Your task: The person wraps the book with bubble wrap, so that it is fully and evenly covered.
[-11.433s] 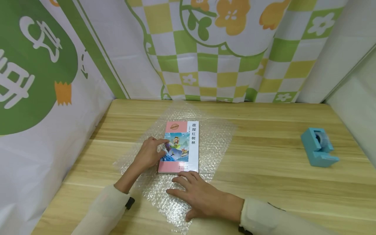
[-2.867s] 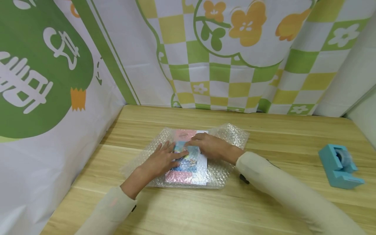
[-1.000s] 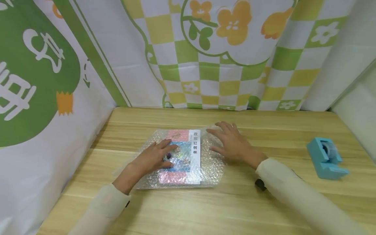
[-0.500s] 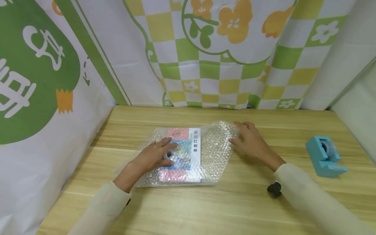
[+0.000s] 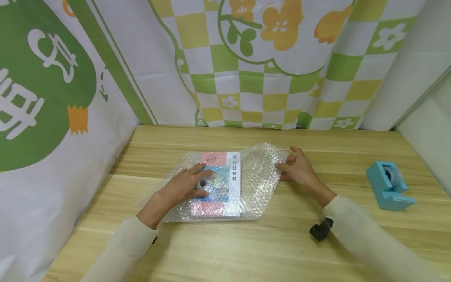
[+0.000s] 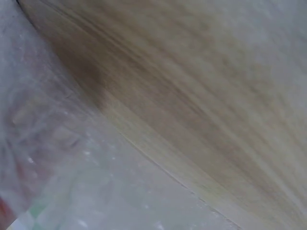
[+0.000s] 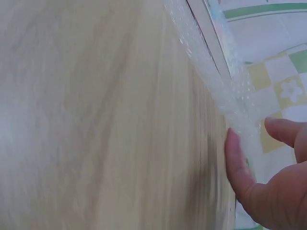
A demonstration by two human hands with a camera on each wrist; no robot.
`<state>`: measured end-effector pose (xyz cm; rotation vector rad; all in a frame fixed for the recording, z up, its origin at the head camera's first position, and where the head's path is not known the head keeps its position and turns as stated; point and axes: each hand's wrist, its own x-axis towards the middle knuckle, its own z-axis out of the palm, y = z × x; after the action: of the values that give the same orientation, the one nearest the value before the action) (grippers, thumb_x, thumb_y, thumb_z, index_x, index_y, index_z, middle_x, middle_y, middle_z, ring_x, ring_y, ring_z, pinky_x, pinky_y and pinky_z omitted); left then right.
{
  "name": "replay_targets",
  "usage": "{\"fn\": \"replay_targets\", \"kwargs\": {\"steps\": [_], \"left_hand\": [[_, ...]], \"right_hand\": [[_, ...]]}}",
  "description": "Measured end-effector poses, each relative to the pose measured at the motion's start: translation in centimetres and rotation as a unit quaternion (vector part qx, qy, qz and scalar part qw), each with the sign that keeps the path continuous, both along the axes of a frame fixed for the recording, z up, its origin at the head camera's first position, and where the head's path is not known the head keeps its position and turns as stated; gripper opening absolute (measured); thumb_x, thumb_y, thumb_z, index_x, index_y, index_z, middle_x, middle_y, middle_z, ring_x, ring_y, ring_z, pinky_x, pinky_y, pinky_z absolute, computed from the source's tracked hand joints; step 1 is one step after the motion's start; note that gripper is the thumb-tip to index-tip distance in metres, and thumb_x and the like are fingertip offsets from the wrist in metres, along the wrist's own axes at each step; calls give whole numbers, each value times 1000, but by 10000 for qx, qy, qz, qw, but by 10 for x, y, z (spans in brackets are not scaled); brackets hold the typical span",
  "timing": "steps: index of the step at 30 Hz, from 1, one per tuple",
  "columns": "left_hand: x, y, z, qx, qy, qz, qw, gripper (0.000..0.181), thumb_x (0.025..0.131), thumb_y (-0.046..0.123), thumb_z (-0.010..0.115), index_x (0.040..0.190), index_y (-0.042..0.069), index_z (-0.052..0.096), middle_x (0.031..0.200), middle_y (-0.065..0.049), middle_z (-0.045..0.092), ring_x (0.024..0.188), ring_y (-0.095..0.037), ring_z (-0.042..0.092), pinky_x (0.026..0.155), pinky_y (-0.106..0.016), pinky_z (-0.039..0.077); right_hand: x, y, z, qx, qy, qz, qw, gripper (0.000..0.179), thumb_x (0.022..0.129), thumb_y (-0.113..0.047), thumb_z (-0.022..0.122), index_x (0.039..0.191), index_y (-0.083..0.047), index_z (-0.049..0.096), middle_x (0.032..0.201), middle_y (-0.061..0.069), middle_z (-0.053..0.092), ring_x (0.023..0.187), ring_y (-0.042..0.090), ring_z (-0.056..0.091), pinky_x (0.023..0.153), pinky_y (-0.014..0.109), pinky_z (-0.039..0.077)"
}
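Note:
A book (image 5: 233,197) with a pink, blue and white cover lies under a layer of clear bubble wrap (image 5: 258,184) on the wooden table. My left hand (image 5: 183,185) rests on the wrapped book's left side, fingers spread and relaxed. At the right edge of the wrap, my right hand (image 5: 300,170) holds the loose flap between thumb and fingers. In the right wrist view, the bubble wrap (image 7: 199,57) runs down to the right hand (image 7: 273,187); the book's edge shows within the layers. The left wrist view is blurred, showing plastic wrap (image 6: 115,187) but no hand.
A blue tape dispenser (image 5: 389,192) with a roll of clear tape stands on the right of the table (image 5: 225,250). Patterned green, yellow and white cloth (image 5: 250,84) hangs behind the table; another printed sheet (image 5: 116,98) hangs on the left.
Earlier the book lay uncovered on the spread wrap; now wrap covers it. Over the last second my right hand moved right to the flap's edge and took hold. The left hand stayed put.

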<state>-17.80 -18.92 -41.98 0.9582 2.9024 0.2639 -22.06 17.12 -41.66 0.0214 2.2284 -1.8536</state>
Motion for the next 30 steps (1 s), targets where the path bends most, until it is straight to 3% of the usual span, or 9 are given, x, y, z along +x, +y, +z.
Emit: {"fn": "replay_targets", "kwargs": {"steps": [2,6,11,18,26,30], "left_hand": [[-1,0,0,-12,-9,7,10000,69,78,47,59,137,20,35,141,-16,26,125,-33,29,93,-56,28],[-1,-1,-1,-38,-36,38,10000,69,79,48,59,137,21,34,142,-16,26,126,-32,29,93,-56,28],[-1,-1,0,-41,-79,95,9999,69,79,49,58,138,22,34,142,-15,25,126,-31,28,94,-55,27],[0,0,0,-34,-76,67,9999,69,79,49,58,138,22,33,142,-16,25,127,-32,27,93,-57,27],[0,2,1,-270,2,-43,9996,66,81,48,56,139,28,32,141,-18,25,127,-32,26,92,-55,31],[0,3,2,-426,-38,-6,9991,65,82,49,54,139,29,31,142,-18,24,128,-32,24,93,-54,30]], "right_hand": [[1,-4,-1,-330,-36,-43,9994,86,80,-1,63,141,-1,1,111,25,42,77,24,60,69,37,51],[5,-10,-5,-821,-96,24,9966,63,81,4,59,133,7,22,94,15,54,74,18,61,70,37,50],[10,-18,-6,-734,57,36,9973,40,82,2,58,118,8,43,93,14,58,76,16,60,69,35,51],[13,-32,2,-861,484,-91,9951,31,81,2,58,108,10,46,96,20,57,70,13,59,61,33,52],[14,-53,17,-813,921,194,9922,27,79,2,58,102,9,46,103,25,54,71,21,59,60,39,52],[8,-61,10,-939,1162,414,9879,28,78,-2,62,103,3,50,112,22,52,69,23,60,58,39,52]]}}
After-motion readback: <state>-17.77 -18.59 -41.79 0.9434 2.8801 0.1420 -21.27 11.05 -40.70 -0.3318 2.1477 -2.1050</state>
